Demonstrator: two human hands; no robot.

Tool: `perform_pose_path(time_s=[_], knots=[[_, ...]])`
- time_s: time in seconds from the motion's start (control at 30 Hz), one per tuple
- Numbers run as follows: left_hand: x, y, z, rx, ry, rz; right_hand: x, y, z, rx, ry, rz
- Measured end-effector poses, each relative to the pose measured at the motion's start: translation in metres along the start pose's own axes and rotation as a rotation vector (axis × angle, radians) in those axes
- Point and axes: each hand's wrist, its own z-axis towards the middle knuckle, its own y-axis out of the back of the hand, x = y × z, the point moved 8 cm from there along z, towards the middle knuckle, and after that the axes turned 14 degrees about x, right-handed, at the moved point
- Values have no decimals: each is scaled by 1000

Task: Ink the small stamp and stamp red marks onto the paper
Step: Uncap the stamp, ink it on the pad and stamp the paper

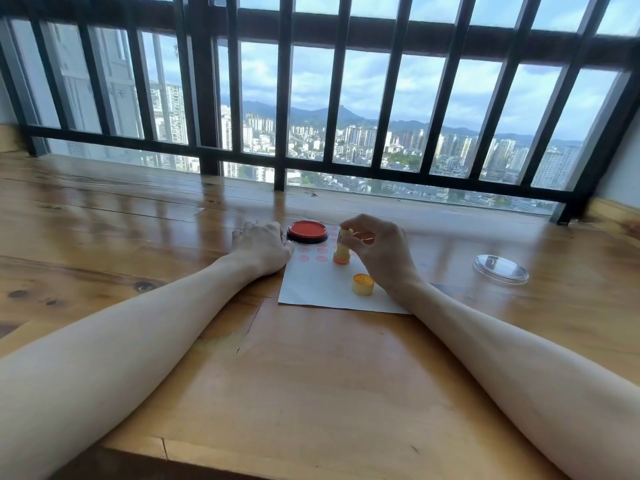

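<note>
A white sheet of paper lies on the wooden table, with several round red marks in rows on its far half. My right hand grips a small yellow stamp upright, its orange base down on the paper beside the marks. An open round ink pad with a red surface and black rim sits at the paper's far left corner. My left hand rests palm down on the table at the paper's left edge, next to the pad, holding nothing.
The stamp's yellow cap stands on the paper near my right wrist. A clear round lid lies on the table to the right. Black window bars rise along the table's far edge.
</note>
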Motion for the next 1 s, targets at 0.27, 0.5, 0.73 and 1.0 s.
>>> perform_pose_path(time_s=[0.27, 0.5, 0.73, 1.0], knots=[[-1, 0, -1, 2, -3, -6, 0, -1, 0, 12, 3, -2], [0, -1, 0, 9, 3, 2, 1, -1, 0, 17, 1, 5], [1, -1, 0, 9, 5, 5, -1, -2, 0, 24, -8, 11], [1, -2, 3, 16, -4, 4, 7, 1, 9, 104, 1, -63]])
